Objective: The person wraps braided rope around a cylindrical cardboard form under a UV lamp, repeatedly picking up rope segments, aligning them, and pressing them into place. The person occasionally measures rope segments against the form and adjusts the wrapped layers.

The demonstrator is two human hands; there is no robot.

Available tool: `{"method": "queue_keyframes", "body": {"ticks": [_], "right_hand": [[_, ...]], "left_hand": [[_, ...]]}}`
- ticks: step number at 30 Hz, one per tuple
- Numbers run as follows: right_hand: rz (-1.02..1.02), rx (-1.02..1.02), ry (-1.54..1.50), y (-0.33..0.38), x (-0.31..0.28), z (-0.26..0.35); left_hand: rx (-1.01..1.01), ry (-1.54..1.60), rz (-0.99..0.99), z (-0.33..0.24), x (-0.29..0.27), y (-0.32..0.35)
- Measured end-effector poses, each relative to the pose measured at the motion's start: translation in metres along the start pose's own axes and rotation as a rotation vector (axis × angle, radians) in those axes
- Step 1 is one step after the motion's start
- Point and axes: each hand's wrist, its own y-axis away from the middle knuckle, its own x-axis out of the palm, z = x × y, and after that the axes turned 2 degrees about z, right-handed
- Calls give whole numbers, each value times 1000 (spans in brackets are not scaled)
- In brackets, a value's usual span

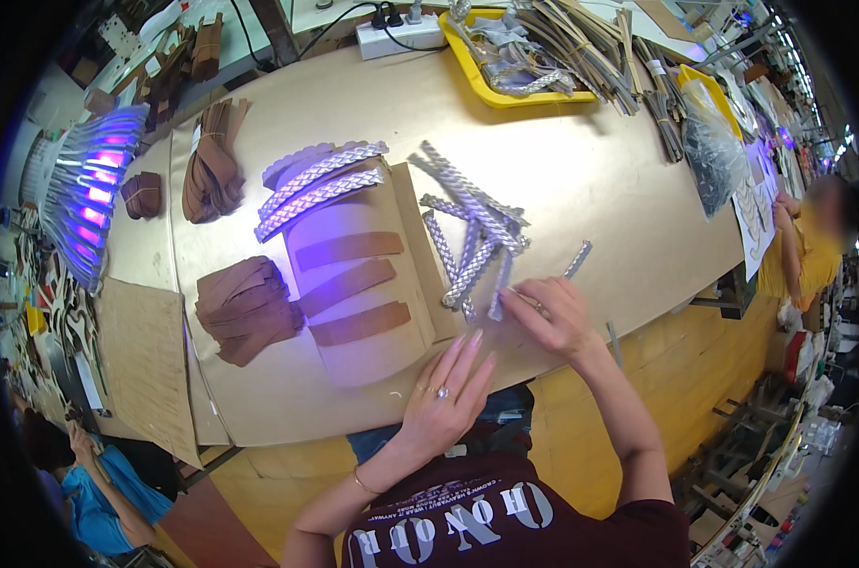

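My right hand [552, 317] bends its fingers around the end of a silver braided strap [501, 281] at the near side of a loose pile of braided straps [467, 204]. My left hand [445, 393] lies with fingers stretched out by the table's near edge, holding nothing. Left of the pile stands a curved tan form [363, 355]. Three brown strips [347, 289] lie across it, apart from one another. Two silver braided straps [320, 194] arch over its far end. One short braided piece [578, 258] lies alone beyond my right hand.
Bundled brown strips [245, 310] lie left of the form, more [216, 166] farther back. A finned lamp [93, 194] glows purple at left. A yellow tray [486, 90] and a white power strip [401, 38] sit at the far edge. Co-workers sit left [117, 492] and right [803, 241].
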Motion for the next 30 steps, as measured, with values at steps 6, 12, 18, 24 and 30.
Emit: {"method": "queue_keyframes", "body": {"ticks": [6, 12, 18, 24, 30], "right_hand": [[-63, 84, -43, 33, -8, 11], [-20, 121, -72, 47, -14, 17], [-186, 196, -78, 63, -42, 29], [-217, 118, 37, 59, -68, 58], [-230, 65, -79, 40, -61, 67]], "left_hand": [[-118, -1, 76, 0, 7, -50], [-103, -202, 263, 26, 36, -114], [-150, -165, 257, 26, 45, -111], [-121, -133, 265, 16, 27, -113], [-671, 1673, 285, -9, -24, -89]]}}
